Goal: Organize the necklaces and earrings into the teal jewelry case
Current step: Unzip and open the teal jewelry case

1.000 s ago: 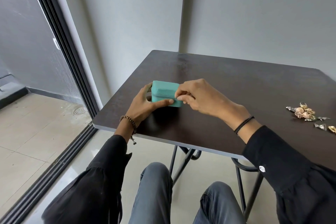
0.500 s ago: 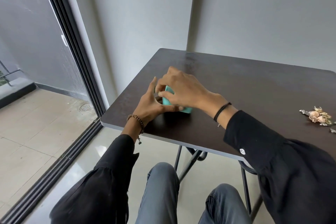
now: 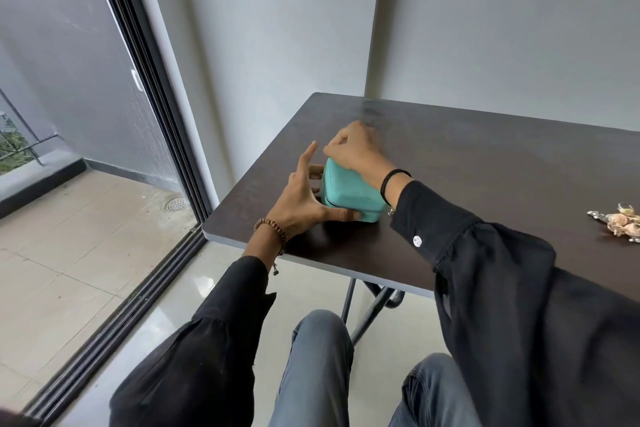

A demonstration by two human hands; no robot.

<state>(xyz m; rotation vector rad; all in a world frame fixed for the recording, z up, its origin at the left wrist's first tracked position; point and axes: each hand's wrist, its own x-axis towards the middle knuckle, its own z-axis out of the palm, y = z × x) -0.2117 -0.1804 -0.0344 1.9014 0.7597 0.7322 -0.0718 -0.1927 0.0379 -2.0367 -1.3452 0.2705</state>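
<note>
The teal jewelry case (image 3: 349, 194) sits closed near the left front corner of the dark table (image 3: 485, 166). My left hand (image 3: 304, 198) braces it from the left, thumb pressed along its front side, fingers spread. At the case's far left corner my right hand (image 3: 356, 149) reaches over the lid with pinched fingers; what it pinches is hidden, probably the zipper pull. A small heap of gold, pink and silver jewelry (image 3: 623, 222) lies at the table's right edge of view, far from both hands.
The table's front edge (image 3: 311, 255) runs close to my knees (image 3: 318, 357). A sliding glass door track (image 3: 145, 253) and tiled balcony lie to the left. Grey walls stand behind the table.
My right hand has travelled from the case's front side around to its far left corner. The left hand stays bracing the case. The view has shifted left.
</note>
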